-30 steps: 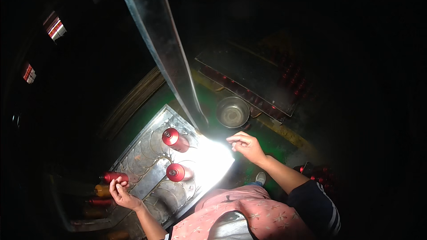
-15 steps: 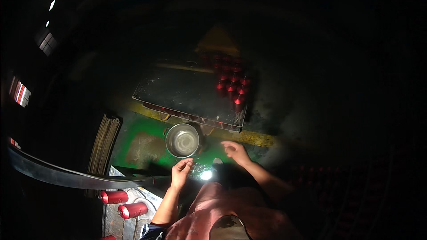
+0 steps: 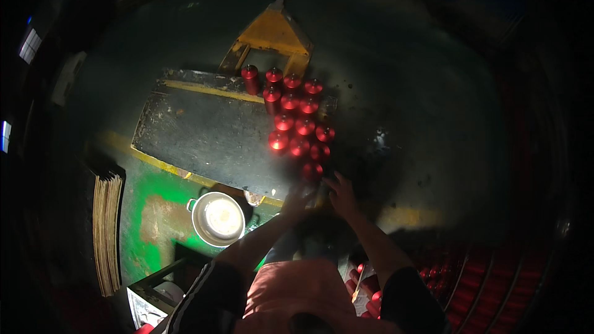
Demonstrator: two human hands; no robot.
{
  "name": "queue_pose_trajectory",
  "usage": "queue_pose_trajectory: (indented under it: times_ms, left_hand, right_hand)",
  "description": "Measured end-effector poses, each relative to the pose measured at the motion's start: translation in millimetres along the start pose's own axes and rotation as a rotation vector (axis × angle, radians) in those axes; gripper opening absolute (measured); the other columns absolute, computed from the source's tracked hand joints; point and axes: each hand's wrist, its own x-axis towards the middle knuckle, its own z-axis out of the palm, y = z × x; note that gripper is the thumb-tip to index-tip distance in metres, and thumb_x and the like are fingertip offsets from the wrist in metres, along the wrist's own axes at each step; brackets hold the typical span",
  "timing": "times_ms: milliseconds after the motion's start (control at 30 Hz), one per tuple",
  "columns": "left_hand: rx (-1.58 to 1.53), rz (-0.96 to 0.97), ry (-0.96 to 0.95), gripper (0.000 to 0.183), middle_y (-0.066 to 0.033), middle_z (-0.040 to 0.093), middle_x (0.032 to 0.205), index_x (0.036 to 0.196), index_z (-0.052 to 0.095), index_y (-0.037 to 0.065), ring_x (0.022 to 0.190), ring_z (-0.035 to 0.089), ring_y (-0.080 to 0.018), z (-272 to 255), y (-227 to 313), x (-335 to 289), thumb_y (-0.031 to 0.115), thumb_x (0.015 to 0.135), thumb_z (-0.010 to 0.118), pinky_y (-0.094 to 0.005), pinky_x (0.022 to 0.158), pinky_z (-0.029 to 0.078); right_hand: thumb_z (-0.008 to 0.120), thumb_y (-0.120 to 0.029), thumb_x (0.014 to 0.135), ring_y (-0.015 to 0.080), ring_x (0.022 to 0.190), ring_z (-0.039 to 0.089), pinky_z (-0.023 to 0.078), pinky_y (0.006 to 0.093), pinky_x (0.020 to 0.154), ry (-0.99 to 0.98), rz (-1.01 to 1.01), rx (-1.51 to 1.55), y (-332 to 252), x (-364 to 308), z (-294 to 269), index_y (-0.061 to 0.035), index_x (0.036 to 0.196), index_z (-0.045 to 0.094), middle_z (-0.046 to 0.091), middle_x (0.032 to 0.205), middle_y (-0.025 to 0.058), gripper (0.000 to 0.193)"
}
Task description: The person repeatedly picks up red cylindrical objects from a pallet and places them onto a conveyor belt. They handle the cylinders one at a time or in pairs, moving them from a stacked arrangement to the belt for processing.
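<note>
Reaching with both hands to the near end of a cluster of red bottles (image 3: 289,101), centre of the frame.
Stood upright in close rows at the right end of a dark table (image 3: 210,136) — probably grouped so to save room. Held close by the nearest bottle (image 3: 312,170): just below it in the frame, with the left hand (image 3: 300,197), too shadowed to tell open from closed; at its lower right, with the right hand (image 3: 342,196), fingers parted, gripping nothing visible — contact impossible to tell. Compared with half a second earlier, advanced to the table's near right corner, with the left hand no longer beside the metal pot (image 3: 218,219); turned away, too, from the pale tray (image 3: 143,310), now only a corner at lower left.
</note>
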Motion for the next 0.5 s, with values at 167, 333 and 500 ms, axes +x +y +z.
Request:
queue_pose_trajectory:
  times_ms: [167, 333, 500]
  left_hand:
    - [0.088, -0.046, 0.177, 0.048, -0.0258, 0.036, 0.150, 0.125, 0.067, 0.034, 0.134, 0.037, -0.0463, 49, -43, 82, 0.015, 0.081, 0.063, -0.0557, 0.109, 0.035]
    - [-0.014, -0.212, 0.194, 0.047, -0.0170, 0.027, 0.157, 0.122, 0.067, 0.040, 0.139, 0.032, -0.0435, 101, -72, 95, 0.016, 0.082, 0.061, -0.0578, 0.110, 0.032]
    - [0.057, -0.294, 0.304, 0.038, -0.0130, 0.023, 0.159, 0.117, 0.069, 0.035, 0.140, 0.029, -0.0444, 107, -76, 119, 0.021, 0.083, 0.062, -0.0596, 0.111, 0.031]
  right_hand:
    - [0.063, -0.013, 0.082, 0.0470, 0.136, 0.031, 0.031, 0.0607, 0.108, 0.048, -0.234, -0.117, 67, 106, 61, -0.0188, 0.130, 0.062, 0.045, 0.146, 0.0201, 0.049]
    - [0.068, -0.013, 0.080, 0.0505, 0.135, 0.031, 0.032, 0.0576, 0.111, -0.088, -0.149, -0.107, 116, 134, 106, -0.0293, 0.129, 0.064, 0.023, 0.158, 0.0222, 0.052]
    - [0.069, -0.014, 0.083, 0.0496, 0.136, 0.029, 0.032, 0.0552, 0.111, -0.123, -0.114, -0.065, 113, 159, 113, -0.0265, 0.134, 0.061, 0.019, 0.160, 0.0209, 0.054]
